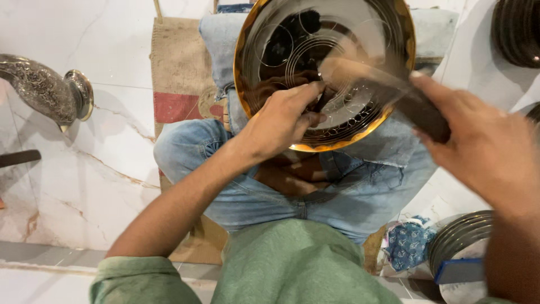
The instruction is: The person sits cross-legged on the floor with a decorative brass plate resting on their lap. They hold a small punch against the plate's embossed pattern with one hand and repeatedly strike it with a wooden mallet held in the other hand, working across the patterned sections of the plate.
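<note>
Left hand (281, 121) pinches thin tool on engraved brass plate (360, 121); right hand (478, 146) clasps dark mallet (405, 95).

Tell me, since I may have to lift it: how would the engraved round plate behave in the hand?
The plate looks like polished metal, so probably stiff and rather slippery. It stands tilted on the lap, with the left hand pressed against its face; unsupported, it might tip or roll on its round rim. It seems thin, so likely fairly light.
</note>
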Action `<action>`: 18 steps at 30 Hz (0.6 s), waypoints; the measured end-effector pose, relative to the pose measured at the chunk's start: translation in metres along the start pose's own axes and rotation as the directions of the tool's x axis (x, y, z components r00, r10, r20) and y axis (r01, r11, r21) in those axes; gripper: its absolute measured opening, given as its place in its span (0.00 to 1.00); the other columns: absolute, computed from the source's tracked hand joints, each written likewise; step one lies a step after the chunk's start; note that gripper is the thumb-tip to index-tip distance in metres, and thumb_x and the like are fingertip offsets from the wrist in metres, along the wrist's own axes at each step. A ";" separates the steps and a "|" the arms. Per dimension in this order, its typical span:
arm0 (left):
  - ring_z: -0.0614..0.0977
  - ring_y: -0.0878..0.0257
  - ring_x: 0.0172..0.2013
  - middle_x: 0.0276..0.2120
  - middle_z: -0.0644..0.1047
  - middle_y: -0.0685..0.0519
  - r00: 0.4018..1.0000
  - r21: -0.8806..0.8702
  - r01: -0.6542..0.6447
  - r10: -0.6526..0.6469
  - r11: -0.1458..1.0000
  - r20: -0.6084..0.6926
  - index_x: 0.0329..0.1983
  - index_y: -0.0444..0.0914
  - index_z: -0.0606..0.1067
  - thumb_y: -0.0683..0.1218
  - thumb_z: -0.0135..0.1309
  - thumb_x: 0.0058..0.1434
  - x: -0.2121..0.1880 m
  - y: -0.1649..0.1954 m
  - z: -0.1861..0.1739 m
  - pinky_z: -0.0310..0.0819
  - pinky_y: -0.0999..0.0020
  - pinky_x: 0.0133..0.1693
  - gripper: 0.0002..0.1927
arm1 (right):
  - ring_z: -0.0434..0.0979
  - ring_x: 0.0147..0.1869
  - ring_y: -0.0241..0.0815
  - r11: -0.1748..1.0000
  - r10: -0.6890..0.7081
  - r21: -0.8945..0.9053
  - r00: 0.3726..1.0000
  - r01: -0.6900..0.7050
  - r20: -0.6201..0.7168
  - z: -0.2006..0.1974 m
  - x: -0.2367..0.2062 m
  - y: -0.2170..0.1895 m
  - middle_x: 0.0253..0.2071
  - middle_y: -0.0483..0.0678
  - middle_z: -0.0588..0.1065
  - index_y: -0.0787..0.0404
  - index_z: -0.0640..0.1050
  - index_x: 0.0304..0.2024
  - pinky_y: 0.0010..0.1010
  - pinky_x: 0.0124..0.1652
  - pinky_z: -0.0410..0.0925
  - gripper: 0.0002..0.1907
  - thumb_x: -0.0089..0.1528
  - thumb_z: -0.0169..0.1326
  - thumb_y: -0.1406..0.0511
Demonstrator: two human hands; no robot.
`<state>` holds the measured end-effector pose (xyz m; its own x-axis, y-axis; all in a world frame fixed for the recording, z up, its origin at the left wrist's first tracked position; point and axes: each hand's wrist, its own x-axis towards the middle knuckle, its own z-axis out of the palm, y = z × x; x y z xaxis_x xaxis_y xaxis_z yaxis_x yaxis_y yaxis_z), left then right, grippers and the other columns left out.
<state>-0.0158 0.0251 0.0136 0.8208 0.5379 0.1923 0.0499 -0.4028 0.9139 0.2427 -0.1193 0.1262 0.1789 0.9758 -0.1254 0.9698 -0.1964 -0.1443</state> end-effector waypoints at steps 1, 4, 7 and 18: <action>0.81 0.39 0.52 0.51 0.78 0.37 0.997 0.010 0.033 -0.033 0.999 -0.064 0.64 0.31 0.67 0.36 0.58 0.63 -0.004 0.004 0.002 0.77 0.55 0.51 0.25 | 0.81 0.42 0.61 0.999 -0.048 -0.023 0.999 0.049 0.023 -0.009 0.010 -0.006 0.44 0.62 0.78 0.58 0.66 0.70 0.47 0.41 0.74 0.41 0.57 0.67 0.60; 0.82 0.40 0.50 0.49 0.79 0.38 0.956 0.016 0.188 -0.180 0.982 -0.232 0.59 0.33 0.70 0.36 0.58 0.64 -0.016 0.021 0.013 0.77 0.54 0.50 0.20 | 0.82 0.40 0.58 0.968 -0.221 -0.098 0.970 0.232 0.104 -0.038 0.037 -0.029 0.45 0.56 0.80 0.50 0.70 0.68 0.46 0.35 0.73 0.41 0.50 0.63 0.65; 0.82 0.41 0.45 0.43 0.79 0.39 0.869 -0.029 0.379 -0.367 0.925 -0.331 0.54 0.32 0.70 0.36 0.57 0.62 -0.021 0.031 0.018 0.77 0.55 0.46 0.17 | 0.82 0.36 0.54 0.954 -0.180 -0.200 0.960 0.224 0.215 -0.055 0.053 -0.051 0.41 0.51 0.79 0.46 0.67 0.74 0.42 0.32 0.73 0.43 0.55 0.63 0.63; 0.81 0.55 0.34 0.35 0.76 0.46 0.842 -0.141 0.329 -0.358 0.934 -0.404 0.55 0.34 0.68 0.39 0.59 0.69 -0.020 0.039 0.027 0.76 0.62 0.37 0.15 | 0.79 0.39 0.55 0.984 -0.156 0.071 0.985 0.161 -0.072 -0.055 0.062 -0.052 0.42 0.56 0.76 0.59 0.64 0.69 0.41 0.38 0.72 0.34 0.67 0.65 0.58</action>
<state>-0.0148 -0.0214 0.0361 0.4427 0.8964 -0.0209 0.2364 -0.0942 0.9671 0.2120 -0.0435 0.1800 0.0372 0.9989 -0.0301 0.9717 -0.0432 -0.2322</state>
